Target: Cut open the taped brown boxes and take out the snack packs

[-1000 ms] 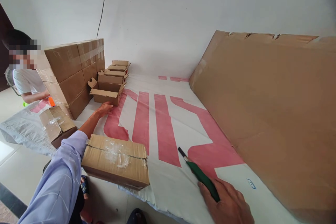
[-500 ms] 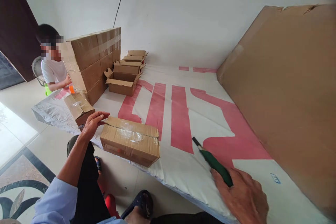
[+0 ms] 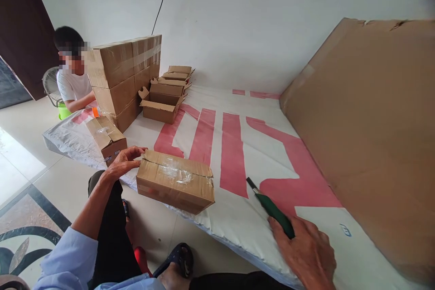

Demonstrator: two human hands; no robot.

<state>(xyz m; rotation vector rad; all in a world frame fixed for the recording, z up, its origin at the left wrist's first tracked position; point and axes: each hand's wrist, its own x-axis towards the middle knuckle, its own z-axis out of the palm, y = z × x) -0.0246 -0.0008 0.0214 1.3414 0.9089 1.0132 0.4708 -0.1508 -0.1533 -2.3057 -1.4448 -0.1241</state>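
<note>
A taped cardboard box (image 3: 175,181) lies near the front edge of a white sheet with red shapes (image 3: 234,154). My left hand (image 3: 124,161) rests on the box's left end, fingers curled over its top corner. My right hand (image 3: 306,253) lies at the lower right on the sheet and grips a green-handled utility knife (image 3: 272,208), whose dark blade points up and left. The knife is apart from the box, off to its right.
A second taped box (image 3: 107,138) sits left of my left hand. Stacked large cartons (image 3: 124,77) and several open small boxes (image 3: 163,99) stand at the back left. A seated person (image 3: 73,79) is behind them. A big cardboard sheet (image 3: 370,131) leans on the right.
My left hand drew back from the far open boxes to the left end of the near taped box. The camera swung left and down. My right hand kept hold of the knife.
</note>
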